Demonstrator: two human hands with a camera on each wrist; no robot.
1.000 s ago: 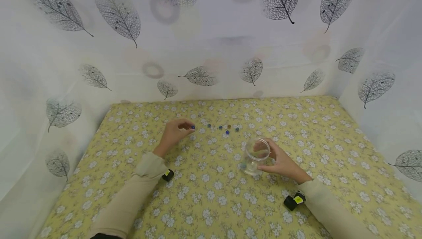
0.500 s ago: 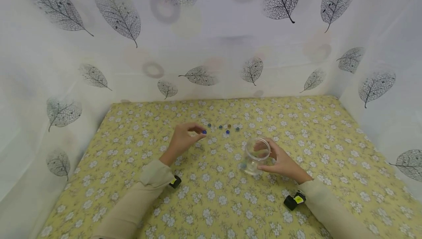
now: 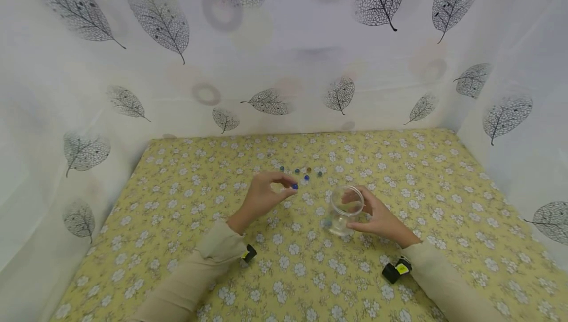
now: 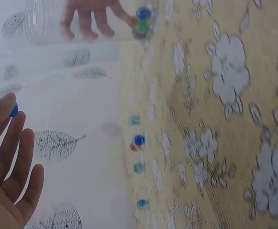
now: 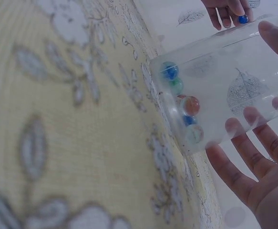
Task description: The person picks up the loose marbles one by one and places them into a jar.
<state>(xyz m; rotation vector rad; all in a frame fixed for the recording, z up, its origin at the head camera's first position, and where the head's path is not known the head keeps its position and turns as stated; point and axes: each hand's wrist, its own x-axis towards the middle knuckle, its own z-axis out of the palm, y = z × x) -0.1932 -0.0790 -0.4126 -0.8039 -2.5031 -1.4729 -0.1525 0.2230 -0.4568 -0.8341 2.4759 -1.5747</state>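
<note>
A dark blue marble [image 3: 295,186] is pinched between the thumb and a fingertip of my left hand [image 3: 262,195], held above the cloth to the left of the jar. My right hand [image 3: 376,218] grips a clear jar [image 3: 339,208] from its right side, thumb in front and fingers behind. The jar stands upright with its mouth uncovered. Through its wall, the right wrist view shows several marbles at the bottom, among them a blue marble [image 5: 169,70], a green marble [image 5: 176,86] and an orange marble [image 5: 191,105].
Beyond my left hand several loose marbles lie on the yellow floral cloth [image 3: 284,272]: a blue marble [image 3: 306,177], an amber marble [image 3: 308,170] and some greenish-blue ones. A white leaf-print curtain [image 3: 306,65] closes off the back and sides.
My left hand has carried the blue marble from the left of the loose marbles rightward and nearer to me, closer to the jar. My right hand and the jar have stayed put.
</note>
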